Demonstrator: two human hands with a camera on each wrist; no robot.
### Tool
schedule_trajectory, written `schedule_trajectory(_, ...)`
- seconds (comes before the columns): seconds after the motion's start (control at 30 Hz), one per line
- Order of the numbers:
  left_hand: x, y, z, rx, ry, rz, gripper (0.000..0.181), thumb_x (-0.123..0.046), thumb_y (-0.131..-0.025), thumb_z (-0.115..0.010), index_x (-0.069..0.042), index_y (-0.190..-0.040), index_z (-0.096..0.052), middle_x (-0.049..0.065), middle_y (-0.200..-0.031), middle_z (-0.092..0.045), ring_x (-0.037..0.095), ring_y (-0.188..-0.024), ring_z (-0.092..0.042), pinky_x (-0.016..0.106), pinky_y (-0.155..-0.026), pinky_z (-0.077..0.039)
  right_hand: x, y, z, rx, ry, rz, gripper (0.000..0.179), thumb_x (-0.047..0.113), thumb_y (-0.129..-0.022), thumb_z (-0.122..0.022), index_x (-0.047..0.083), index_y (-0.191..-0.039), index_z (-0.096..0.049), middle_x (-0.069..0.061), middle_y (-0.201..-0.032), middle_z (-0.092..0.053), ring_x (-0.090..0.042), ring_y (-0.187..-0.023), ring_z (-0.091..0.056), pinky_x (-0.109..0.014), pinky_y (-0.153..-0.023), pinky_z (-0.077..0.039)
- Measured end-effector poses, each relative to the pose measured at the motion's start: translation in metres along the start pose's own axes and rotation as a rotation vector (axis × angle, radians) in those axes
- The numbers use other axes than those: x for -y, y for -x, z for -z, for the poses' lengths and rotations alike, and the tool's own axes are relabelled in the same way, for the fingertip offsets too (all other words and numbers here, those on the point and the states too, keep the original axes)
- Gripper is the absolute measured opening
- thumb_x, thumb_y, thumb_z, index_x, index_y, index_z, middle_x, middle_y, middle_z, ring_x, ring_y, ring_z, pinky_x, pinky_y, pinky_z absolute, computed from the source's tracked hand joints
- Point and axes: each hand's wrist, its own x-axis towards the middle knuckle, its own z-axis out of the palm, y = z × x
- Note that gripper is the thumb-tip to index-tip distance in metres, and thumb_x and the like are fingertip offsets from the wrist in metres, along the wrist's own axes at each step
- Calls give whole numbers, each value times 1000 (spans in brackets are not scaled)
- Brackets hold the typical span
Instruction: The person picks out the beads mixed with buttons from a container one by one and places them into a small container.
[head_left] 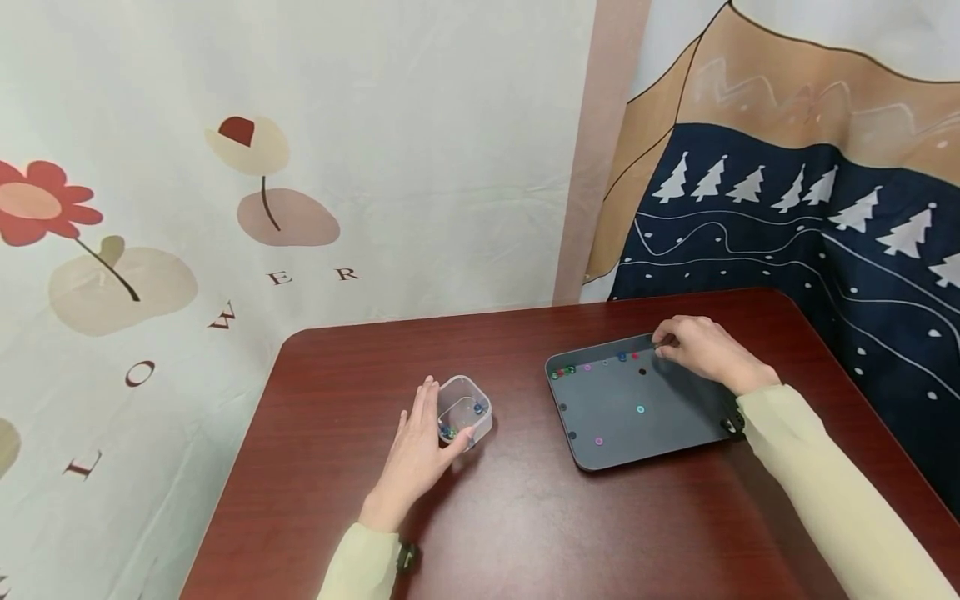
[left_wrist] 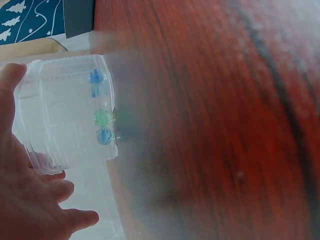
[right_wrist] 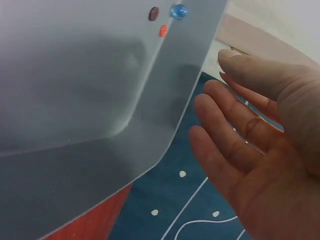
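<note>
My left hand holds a small clear plastic container on the table, its thumb and fingers on either side. Blue and green beads lie at the bottom of the container; in the left wrist view a green bead shows through the wall. My right hand is over the far right part of a dark grey tray, thumb and index finger bent close together. Whether a bead is between those fingertips is hidden. Scattered in the tray are several small beads, among them a turquoise ring bead and a blue bead.
The tray and container stand apart on a reddish-brown wooden table. Behind the table hangs a pale printed curtain, with a navy tree-patterned cloth at the right. Green, red and purple beads line the tray's left and far edges.
</note>
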Motion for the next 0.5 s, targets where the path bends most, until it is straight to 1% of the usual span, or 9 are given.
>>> schedule_trajectory(0.27,0,0,0,-4,-1,-3,94,-47,-94,-70,6,-159,-28,21,-168,-24,41,-154,-26,69,-116,-27,9,10,1,-56,-25,22,20,7,-94,-74,-1,-113,-74,-16,-107,-72,-29,-93,-66,-48,-82,-58)
schedule_trajectory(0.4,1,0,-1,-8,-4,-7,93,-46,-94,-70,6,-159,-28,22,-168,-24,41,-153,-26,69,-115,-28,12,15,0,-96,-34,31,21,7,-94,-74,-1,-114,-74,-16,-108,-72,-29,-95,-67,-49,-82,-58)
schedule_trajectory(0.5,1,0,-1,-7,-3,-7,93,-47,-94,-70,6,-159,-28,21,-168,-24,41,-154,-26,69,-116,-27,14,19,-1,-131,-38,39,20,6,-94,-74,0,-113,-74,-15,-107,-72,-28,-94,-66,-48,-80,-58)
